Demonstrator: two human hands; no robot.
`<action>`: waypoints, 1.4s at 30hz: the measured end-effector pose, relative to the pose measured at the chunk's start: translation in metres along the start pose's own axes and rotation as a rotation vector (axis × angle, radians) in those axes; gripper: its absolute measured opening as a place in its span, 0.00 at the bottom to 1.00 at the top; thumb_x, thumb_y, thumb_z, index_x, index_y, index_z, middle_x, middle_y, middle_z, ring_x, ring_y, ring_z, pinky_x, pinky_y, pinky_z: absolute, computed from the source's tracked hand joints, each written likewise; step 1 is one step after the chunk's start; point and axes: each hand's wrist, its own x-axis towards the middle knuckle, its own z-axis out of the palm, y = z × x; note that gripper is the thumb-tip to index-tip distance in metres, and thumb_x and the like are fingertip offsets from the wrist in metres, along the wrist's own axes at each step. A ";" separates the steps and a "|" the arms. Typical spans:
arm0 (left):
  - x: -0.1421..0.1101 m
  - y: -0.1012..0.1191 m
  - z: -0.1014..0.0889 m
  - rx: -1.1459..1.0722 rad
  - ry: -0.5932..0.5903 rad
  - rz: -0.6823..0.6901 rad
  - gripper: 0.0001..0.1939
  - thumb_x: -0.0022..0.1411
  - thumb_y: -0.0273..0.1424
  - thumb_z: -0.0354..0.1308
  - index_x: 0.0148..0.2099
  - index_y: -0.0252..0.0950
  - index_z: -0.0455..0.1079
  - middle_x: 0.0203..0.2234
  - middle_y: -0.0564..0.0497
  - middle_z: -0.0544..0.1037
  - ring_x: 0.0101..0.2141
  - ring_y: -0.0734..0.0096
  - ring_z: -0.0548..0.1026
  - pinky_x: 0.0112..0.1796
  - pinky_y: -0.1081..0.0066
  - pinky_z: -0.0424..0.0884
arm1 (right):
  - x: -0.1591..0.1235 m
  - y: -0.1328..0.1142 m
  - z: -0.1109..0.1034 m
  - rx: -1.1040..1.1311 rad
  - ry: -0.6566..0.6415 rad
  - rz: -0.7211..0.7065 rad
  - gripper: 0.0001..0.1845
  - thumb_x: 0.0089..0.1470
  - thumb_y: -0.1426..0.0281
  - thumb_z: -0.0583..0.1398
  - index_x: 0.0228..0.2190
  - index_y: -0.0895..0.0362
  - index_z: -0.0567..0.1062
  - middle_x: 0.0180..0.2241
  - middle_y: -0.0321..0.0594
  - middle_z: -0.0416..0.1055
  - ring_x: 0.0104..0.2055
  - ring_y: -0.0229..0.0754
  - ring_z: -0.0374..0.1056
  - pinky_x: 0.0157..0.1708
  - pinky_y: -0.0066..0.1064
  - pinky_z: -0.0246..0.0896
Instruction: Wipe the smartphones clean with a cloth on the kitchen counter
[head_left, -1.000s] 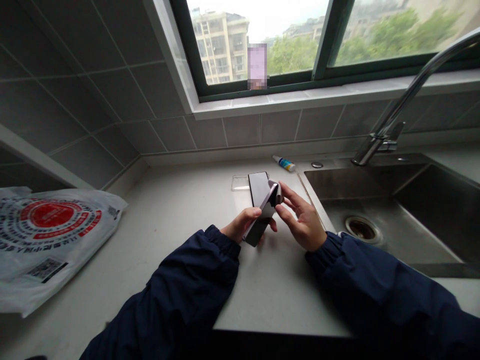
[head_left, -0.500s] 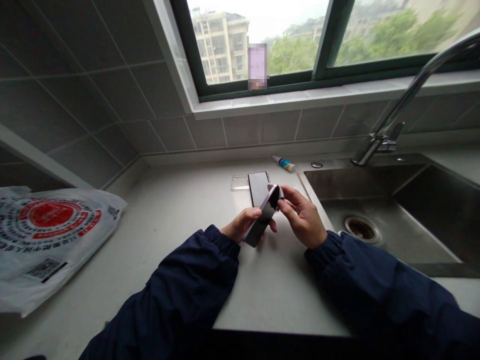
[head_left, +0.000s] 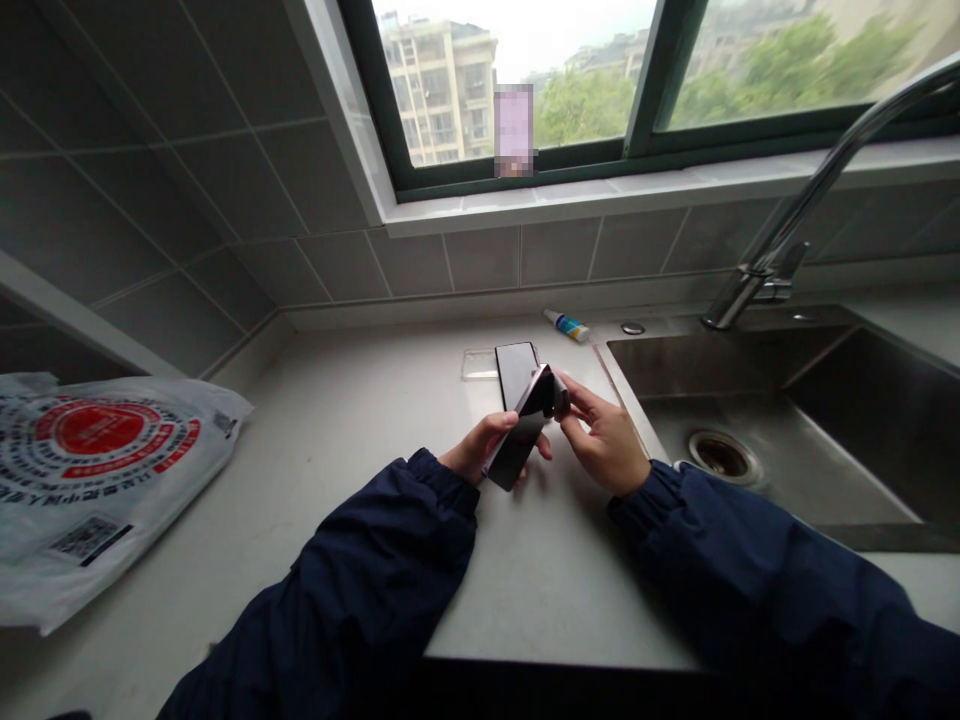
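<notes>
My left hand [head_left: 486,445] is closed around a smartphone [head_left: 517,445], tilted, with its dark glossy face toward me. At the phone's upper right corner my right hand [head_left: 606,440] pinches a small, thin grey piece [head_left: 559,398]. Whether that piece is cloth or film I cannot make out. Behind the held phone, a second phone [head_left: 514,370] lies flat on the counter, its pale screen or reflection facing up and its lower part hidden. Beside it is a clear phone case [head_left: 478,365], partly covered.
A small tube [head_left: 568,326] with a white nozzle lies near the steel sink [head_left: 705,400] and its faucet [head_left: 750,280]. At the left, a white plastic bag [head_left: 112,480] with red print rests on the counter [head_left: 360,400]. A window is at the back.
The piece in my right hand has turned from showing a whitish side to a dark grey one, at the phone's upper corner. My left hand keeps its hold.
</notes>
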 end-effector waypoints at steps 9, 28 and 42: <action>0.000 -0.002 -0.001 -0.028 -0.036 -0.014 0.43 0.53 0.57 0.55 0.61 0.29 0.68 0.45 0.33 0.80 0.21 0.68 0.75 0.22 0.69 0.72 | 0.002 0.000 -0.002 0.037 -0.023 0.084 0.24 0.59 0.65 0.61 0.56 0.55 0.76 0.53 0.44 0.78 0.49 0.54 0.78 0.55 0.48 0.72; 0.002 0.006 0.010 -0.470 0.202 0.042 0.26 0.67 0.41 0.46 0.50 0.24 0.75 0.39 0.34 0.82 0.30 0.51 0.82 0.36 0.54 0.77 | 0.005 0.001 -0.001 0.274 -0.191 0.124 0.32 0.61 0.56 0.60 0.63 0.53 0.67 0.61 0.45 0.70 0.64 0.57 0.64 0.65 0.55 0.56; 0.000 0.008 0.006 -0.539 0.310 0.154 0.35 0.65 0.57 0.43 0.53 0.32 0.71 0.36 0.40 0.80 0.28 0.56 0.79 0.30 0.60 0.75 | -0.015 -0.001 0.003 -0.251 -0.382 -0.157 0.51 0.63 0.53 0.58 0.70 0.42 0.29 0.74 0.39 0.21 0.74 0.58 0.20 0.66 0.69 0.30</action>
